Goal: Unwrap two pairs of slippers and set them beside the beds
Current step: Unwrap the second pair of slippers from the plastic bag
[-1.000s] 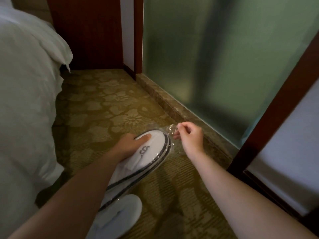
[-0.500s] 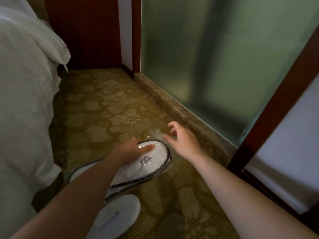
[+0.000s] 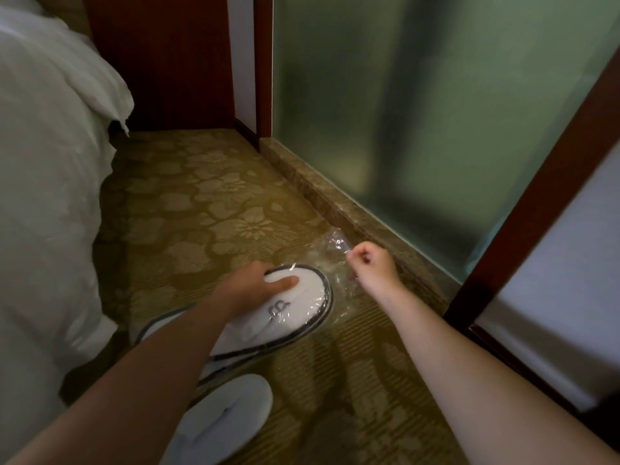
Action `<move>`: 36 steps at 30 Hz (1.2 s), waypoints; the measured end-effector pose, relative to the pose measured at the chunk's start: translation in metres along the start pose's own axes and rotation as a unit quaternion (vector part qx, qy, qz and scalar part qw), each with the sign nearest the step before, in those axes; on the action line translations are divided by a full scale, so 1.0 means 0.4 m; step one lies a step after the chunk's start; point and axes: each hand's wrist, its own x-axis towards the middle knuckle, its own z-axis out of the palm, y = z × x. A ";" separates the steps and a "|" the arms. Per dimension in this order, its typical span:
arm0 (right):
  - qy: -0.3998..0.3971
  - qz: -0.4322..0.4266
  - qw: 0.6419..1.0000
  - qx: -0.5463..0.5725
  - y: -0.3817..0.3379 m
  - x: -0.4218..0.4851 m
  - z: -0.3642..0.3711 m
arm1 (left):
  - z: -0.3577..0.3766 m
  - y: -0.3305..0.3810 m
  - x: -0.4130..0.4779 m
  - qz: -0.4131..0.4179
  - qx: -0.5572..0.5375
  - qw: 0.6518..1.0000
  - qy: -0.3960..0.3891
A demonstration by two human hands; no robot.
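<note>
Head view: two slippers (image 3: 295, 310), one wrapper (image 3: 330, 250).

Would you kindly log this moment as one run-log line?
left hand: pressing wrapped slippers on carpet | right hand: pinching plastic wrap | loose slipper: near, unwrapped | bed: left

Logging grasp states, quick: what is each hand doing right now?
Left hand: closed on the wrapped slippers, pinning them down.
Right hand: pinched shut on the clear plastic wrapper.
</note>
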 end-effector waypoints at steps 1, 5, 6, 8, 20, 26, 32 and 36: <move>0.016 0.026 0.999 0.023 0.011 0.002 -0.014 | -0.002 0.004 0.000 0.006 -0.022 1.000 0.002; 0.047 0.111 0.987 0.102 0.047 0.004 -0.041 | 0.005 0.035 0.005 0.043 -0.077 0.996 -0.001; 0.059 0.121 0.984 0.118 0.049 0.007 -0.047 | 0.009 0.042 0.007 0.048 -0.098 0.994 -0.001; 0.077 0.140 0.974 0.162 0.055 0.013 -0.060 | 0.011 0.052 0.011 0.050 -0.136 0.989 0.007; 0.047 0.071 0.990 0.108 -0.006 0.039 -0.058 | 0.014 0.000 0.008 0.013 -0.111 0.994 -0.008; -0.056 -0.045 0.997 0.006 -0.014 0.022 -0.020 | 0.009 -0.027 -0.004 0.008 -0.087 0.996 0.006; -0.213 0.076 0.973 0.041 0.001 0.004 0.011 | 0.009 -0.015 -0.004 -0.004 -0.093 0.995 -0.018; -0.280 0.128 0.947 0.092 -0.002 0.005 0.008 | 0.016 -0.001 0.000 -0.003 -0.105 0.994 -0.023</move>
